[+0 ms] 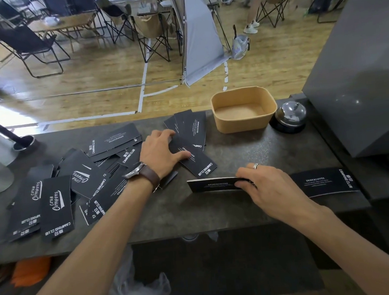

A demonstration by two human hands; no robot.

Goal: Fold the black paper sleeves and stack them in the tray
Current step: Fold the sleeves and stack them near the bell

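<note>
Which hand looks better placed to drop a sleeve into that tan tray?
Probably the right hand: it already pinches a folded sleeve and sits nearer the tray. The left hand rests on the loose sleeves.

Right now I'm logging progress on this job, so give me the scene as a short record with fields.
left hand: left hand rests on loose sleeves spread on the counter
right hand: right hand grips a folded sleeve
tray: tan tray holds no sleeves
unfolded pile: many sleeves on the near left
other: bell right of the tray
</note>
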